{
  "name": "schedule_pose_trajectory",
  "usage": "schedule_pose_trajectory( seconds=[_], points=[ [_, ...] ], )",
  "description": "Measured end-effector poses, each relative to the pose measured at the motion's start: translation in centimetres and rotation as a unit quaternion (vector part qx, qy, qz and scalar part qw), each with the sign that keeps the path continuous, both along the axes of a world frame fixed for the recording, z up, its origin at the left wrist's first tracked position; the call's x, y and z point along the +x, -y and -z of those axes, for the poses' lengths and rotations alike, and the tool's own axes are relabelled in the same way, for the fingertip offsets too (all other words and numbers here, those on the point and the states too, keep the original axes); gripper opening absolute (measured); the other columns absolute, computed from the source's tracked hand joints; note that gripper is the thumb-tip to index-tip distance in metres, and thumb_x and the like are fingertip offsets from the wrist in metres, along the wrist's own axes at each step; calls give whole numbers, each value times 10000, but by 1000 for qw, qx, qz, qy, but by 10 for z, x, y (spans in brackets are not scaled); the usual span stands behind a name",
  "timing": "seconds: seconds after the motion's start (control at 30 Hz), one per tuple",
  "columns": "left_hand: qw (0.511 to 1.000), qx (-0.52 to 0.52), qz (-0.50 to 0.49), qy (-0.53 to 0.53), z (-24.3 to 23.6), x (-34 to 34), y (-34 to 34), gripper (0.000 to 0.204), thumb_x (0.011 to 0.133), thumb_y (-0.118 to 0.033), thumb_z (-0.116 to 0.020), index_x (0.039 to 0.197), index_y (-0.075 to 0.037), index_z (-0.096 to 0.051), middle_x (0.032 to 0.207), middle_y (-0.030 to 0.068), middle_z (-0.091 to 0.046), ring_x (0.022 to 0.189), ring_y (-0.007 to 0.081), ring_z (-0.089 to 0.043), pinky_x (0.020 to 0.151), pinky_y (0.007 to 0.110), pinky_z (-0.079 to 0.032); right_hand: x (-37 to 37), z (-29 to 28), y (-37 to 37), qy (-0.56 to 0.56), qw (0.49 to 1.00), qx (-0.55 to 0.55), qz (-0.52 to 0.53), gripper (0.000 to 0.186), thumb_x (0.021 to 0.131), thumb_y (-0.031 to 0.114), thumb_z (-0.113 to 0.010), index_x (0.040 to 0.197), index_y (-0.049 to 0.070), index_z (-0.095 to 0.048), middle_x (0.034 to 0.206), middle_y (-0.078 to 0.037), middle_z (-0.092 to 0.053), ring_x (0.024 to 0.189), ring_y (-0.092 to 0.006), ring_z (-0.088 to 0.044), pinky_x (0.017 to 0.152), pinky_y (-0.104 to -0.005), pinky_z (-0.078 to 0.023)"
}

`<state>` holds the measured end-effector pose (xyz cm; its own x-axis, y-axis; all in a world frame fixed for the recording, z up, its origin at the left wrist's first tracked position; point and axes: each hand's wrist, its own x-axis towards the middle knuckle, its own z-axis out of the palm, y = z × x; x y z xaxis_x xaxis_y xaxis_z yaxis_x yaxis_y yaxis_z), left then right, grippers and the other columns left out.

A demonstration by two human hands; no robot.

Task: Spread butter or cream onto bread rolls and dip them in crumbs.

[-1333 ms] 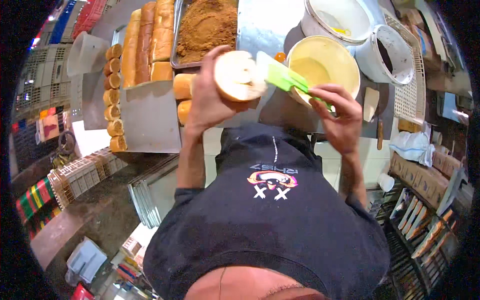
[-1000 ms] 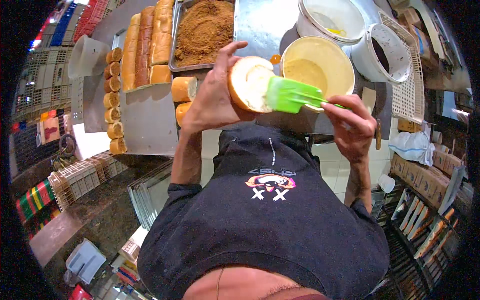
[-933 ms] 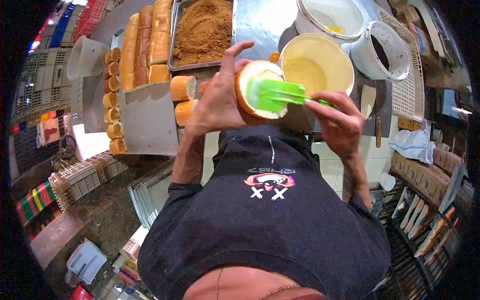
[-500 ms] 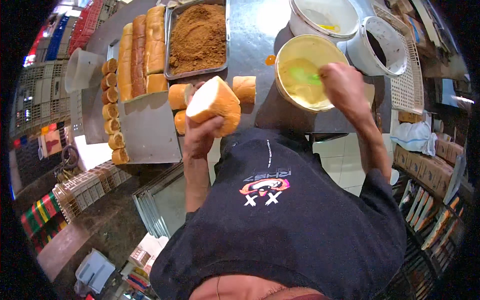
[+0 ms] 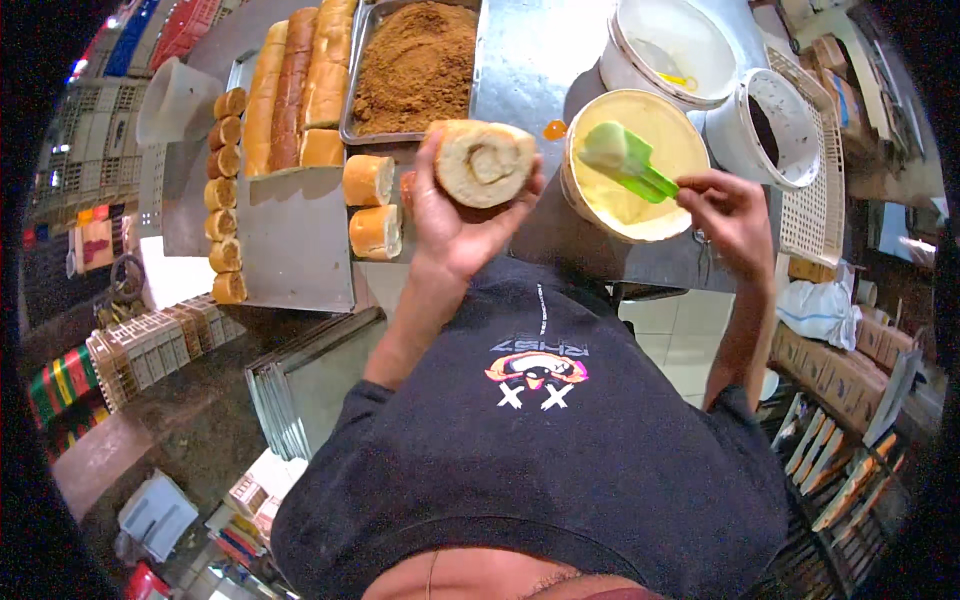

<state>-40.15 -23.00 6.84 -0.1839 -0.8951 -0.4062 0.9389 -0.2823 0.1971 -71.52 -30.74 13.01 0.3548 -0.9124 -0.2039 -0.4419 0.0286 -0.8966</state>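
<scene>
And here's the line that matters: bread to the left, spreader to the right, a narrow strip of counter (image 5: 530,60) showing between. The left hand (image 5: 455,225) has a firm cradle on a piece of bread (image 5: 485,168), palm beneath, thumb on one side and fingers curled round the other. Its round cut face, swirl and all, is turned up toward the wearer's head, so its long axis looks foreshortened; exactly how far it leans, I can't tell.

Across to the right hand (image 5: 735,220), and it's a fingertip pinch on the handle end of a green spreader (image 5: 645,178). Look at the slant: from the pinch, the tool runs leftward and away from the body, its pale, coated head inside the mouth of the tub (image 5: 597,218). Yellow cream (image 5: 670,120) lies in there; whether the head is touching it or just above it, I can't tell from here.

So the bread is just beside the tub, apart from it, roughly level with the spreader's head across the view. The left hand has the bread, the right hand is the nearer to the tub, and that coated end points to the bread's side. A small orange blob (image 5: 555,129) sits at the gap's far end, with the tray of brown crumbs (image 5: 415,70) beyond the bread, farther left.
</scene>
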Motion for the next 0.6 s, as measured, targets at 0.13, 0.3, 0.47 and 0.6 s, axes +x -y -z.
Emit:
schedule_pose_trajectory(
  seconds=[0.13,0.3,0.47,0.6],
  points=[
    [998,-20,54,-5,-40,-37,13,687,902,-699,-515,1299,-145,-602,1260,104,-647,1134,293,-612,927,519,-520,41,12,-44,50,936,-348,19,263,808,-63,-775,1051,34,-755,1037,-105,-706,959,-185,-672,833,-295,-536],
    [1000,-2,16,24,-66,-48,13,654,922,-695,-494,1288,-165,-606,1233,73,-649,1145,257,-603,930,482,-501,56,34,-52,-32,875,-481,53,317,728,-57,-756,971,138,-809,942,-60,-718,829,-221,-672,718,-334,-558],
    [1000,9,9,2,-64,-35,-5,644,924,-687,-516,1290,-164,-604,1249,48,-653,1158,239,-604,942,479,-500,37,34,-50,-35,852,-522,31,298,719,-63,-767,953,117,-810,948,-84,-723,853,-253,-670,726,-346,-558],
    [998,-24,37,52,-57,-45,-25,565,946,-614,-557,1302,-177,-600,1258,30,-652,1133,209,-616,887,449,-516,81,33,-40,41,838,-543,9,269,729,-45,-800,953,105,-812,962,-85,-724,868,-251,-675,720,-328,-566]
  ],
)
